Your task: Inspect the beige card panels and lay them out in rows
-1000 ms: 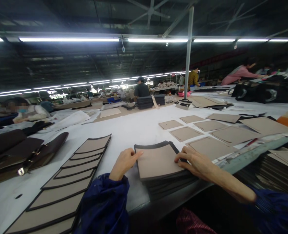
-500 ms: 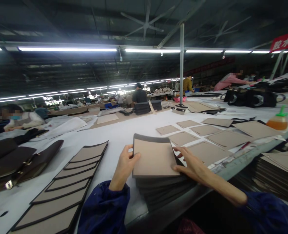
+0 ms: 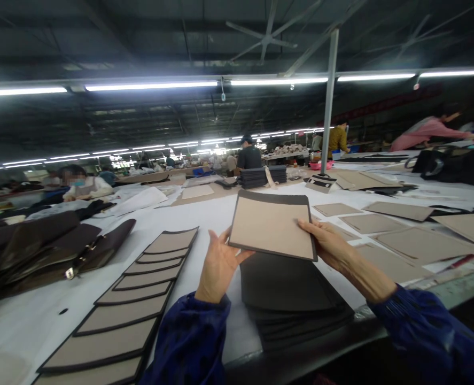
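Observation:
A beige panel with a dark border (image 3: 272,224) is raised and tilted above a stack of dark panels (image 3: 288,286). My right hand (image 3: 333,246) grips its right edge, thumb on the beige face and fingers behind. At the lower left corner my left hand (image 3: 220,264) touches the panel from beneath, fingers spread and thumb away from it; some of its fingertips are hidden behind the panel. Left of my left arm lies an overlapping row of similar bordered panels (image 3: 120,310).
Loose beige pieces (image 3: 421,243) cover the table's right side. Brown bag parts with a buckle (image 3: 72,256) lie far left. A metal post (image 3: 329,107) stands behind a small printed box (image 3: 320,183). Several co-workers, one in pink (image 3: 429,131), are at other tables.
The top beige panel has been lifted off the stack, uncovering a dark panel. My left hand's thumb has come off its face, while my right hand has closed on its right edge. The view has shifted left.

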`<action>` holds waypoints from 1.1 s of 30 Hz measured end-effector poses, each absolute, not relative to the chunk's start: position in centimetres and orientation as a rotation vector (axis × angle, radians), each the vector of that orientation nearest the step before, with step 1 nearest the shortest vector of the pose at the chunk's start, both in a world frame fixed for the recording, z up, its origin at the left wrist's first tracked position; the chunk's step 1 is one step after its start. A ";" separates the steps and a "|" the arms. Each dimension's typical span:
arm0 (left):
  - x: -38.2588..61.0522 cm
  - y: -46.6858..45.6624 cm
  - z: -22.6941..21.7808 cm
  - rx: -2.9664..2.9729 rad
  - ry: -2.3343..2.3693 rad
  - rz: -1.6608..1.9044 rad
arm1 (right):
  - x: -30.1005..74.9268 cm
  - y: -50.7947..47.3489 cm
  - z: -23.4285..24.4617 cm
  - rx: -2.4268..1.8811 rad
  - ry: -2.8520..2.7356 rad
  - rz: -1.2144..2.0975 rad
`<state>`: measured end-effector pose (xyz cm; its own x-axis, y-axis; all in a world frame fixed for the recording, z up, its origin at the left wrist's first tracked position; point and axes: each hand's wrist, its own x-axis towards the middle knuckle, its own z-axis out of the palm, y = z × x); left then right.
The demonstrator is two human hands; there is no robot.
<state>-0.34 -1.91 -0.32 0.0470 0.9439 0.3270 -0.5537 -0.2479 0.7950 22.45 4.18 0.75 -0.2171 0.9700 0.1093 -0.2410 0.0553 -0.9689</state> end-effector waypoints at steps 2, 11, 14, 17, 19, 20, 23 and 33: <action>0.2 -1.9 -0.5 1.091 0.471 1.490 | 21.6 4.4 0.4 -0.852 -1.177 1.397; 0.3 -0.8 -2.3 0.969 0.782 1.756 | 20.3 4.4 0.0 -0.924 -1.523 0.885; 0.2 -1.1 -2.0 1.059 0.747 1.694 | 21.3 6.2 3.4 -0.956 -1.647 0.432; 0.5 -1.5 -2.0 1.193 0.731 1.588 | 21.8 7.4 6.6 -0.931 -1.902 0.565; 0.7 -1.6 -2.2 1.255 0.711 1.512 | 21.9 7.7 8.0 -0.951 -1.968 0.914; 0.7 -1.6 -2.4 1.271 0.697 1.482 | 21.9 7.7 8.5 -0.966 -1.956 1.095; 0.7 -1.6 -2.5 1.303 0.656 1.418 | 22.3 7.6 8.8 -0.957 -1.834 1.440; 0.7 -2.1 -2.0 1.337 0.661 1.352 | 22.3 7.0 8.3 -0.943 -1.663 1.459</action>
<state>0.67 -2.10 -1.96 0.2014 0.9185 0.3402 -0.2953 -0.2742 0.9152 22.28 7.04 8.27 -0.4735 0.8794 0.0506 0.0642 0.0917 -0.9937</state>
